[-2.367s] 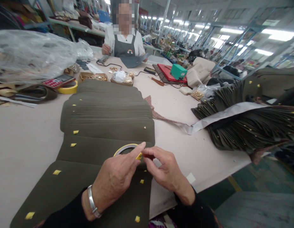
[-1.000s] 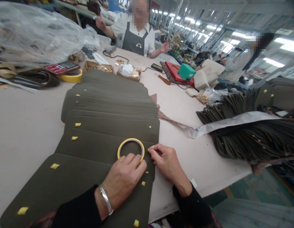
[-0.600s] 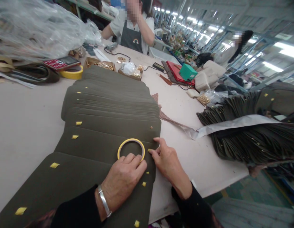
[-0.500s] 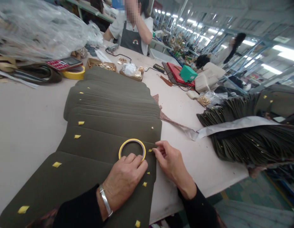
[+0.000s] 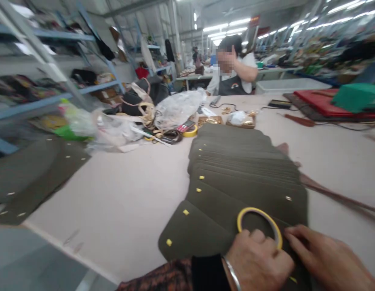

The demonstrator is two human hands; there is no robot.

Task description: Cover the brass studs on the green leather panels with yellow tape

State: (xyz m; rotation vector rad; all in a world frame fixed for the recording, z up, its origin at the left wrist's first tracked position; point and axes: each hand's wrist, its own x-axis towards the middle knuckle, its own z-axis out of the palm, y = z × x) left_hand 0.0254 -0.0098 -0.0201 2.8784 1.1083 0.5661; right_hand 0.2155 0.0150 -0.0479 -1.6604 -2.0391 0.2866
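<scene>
My left hand (image 5: pixel 262 258), wearing a silver bracelet, is closed on the lower rim of a roll of yellow tape (image 5: pixel 253 209). The roll rests tilted over a fanned stack of dark olive panels (image 5: pixel 242 178). Small yellow tape pieces (image 5: pixel 186 212) dot the left side of the panels, and a small metal fitting (image 5: pixel 288 198) shows near the right edge. Close by the roll, my right hand (image 5: pixel 329 256) has thumb and forefinger together at the panels' right edge. Whatever lies between those fingertips is too blurred to make out.
More olive panels (image 5: pixel 38 178) lie at the table's left corner. Plastic bags (image 5: pixel 178 107), another yellow tape roll (image 5: pixel 191 131) and boxes of gold fittings (image 5: pixel 240 119) stand farther back. A red-brown strip (image 5: pixel 336 194) lies on the right. Across the table sits a person (image 5: pixel 236 76).
The view has swung left, so panels and hands appear farther right and the shelving has come into sight. My left hand still grips the tape roll; my right hand stays beside the panel edge.
</scene>
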